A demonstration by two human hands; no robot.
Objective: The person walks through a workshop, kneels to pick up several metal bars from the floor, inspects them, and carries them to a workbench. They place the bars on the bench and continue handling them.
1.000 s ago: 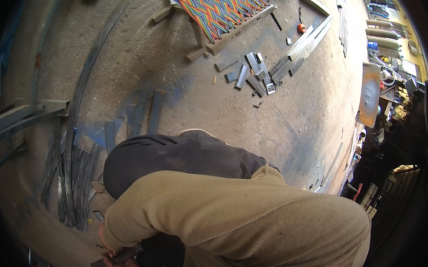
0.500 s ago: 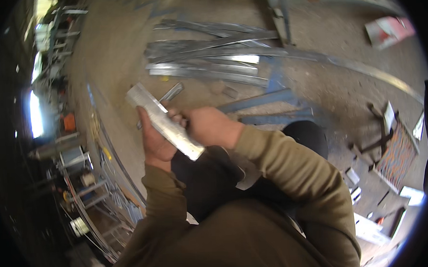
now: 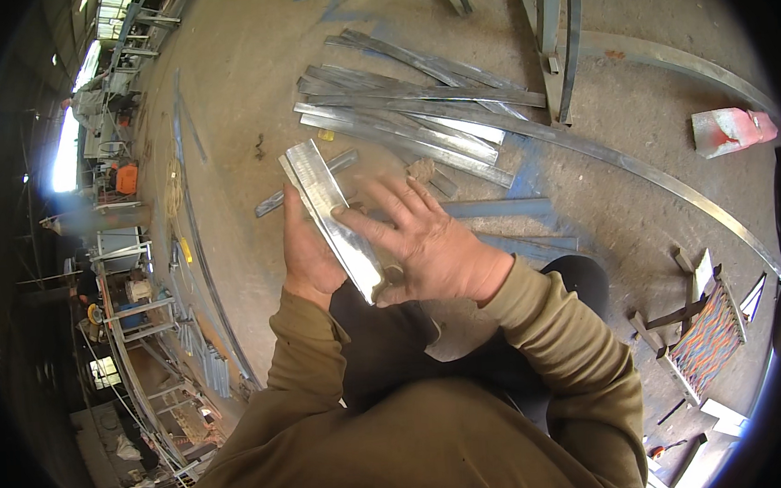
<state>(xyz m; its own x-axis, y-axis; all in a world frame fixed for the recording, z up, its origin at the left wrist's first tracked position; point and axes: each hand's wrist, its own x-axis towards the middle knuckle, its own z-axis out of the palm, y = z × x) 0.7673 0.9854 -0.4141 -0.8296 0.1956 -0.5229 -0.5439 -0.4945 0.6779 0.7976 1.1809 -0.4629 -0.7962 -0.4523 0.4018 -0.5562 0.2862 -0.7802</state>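
My left hand (image 3: 310, 264) is closed around a short, shiny metal strip (image 3: 344, 238), its thumb along the left edge. The strip tilts, its far end up to the left and its near end above my knees; a lengthwise line shows near its left edge. My right hand (image 3: 439, 241) is open with fingers spread, back of the hand up. Its index fingertip touches the strip's right side and its thumb is by the near end. Beyond the strip, a narrow metal piece (image 3: 269, 203) lies on the floor.
A pile of long metal strips (image 3: 392, 98) lies ahead on the floor. Blue-grey bars (image 3: 503, 208) lie to the right of my hands. A long curved metal bar (image 3: 642, 156) sweeps right, near a red-and-white container (image 3: 727, 133) and a woven-seat stool (image 3: 705, 338). Metal racks (image 3: 137, 301) line the left.
My right hand has gone from curled fingers against the strip to spread fingers. The view has shifted, and the strip is tilted more upright in my left hand.
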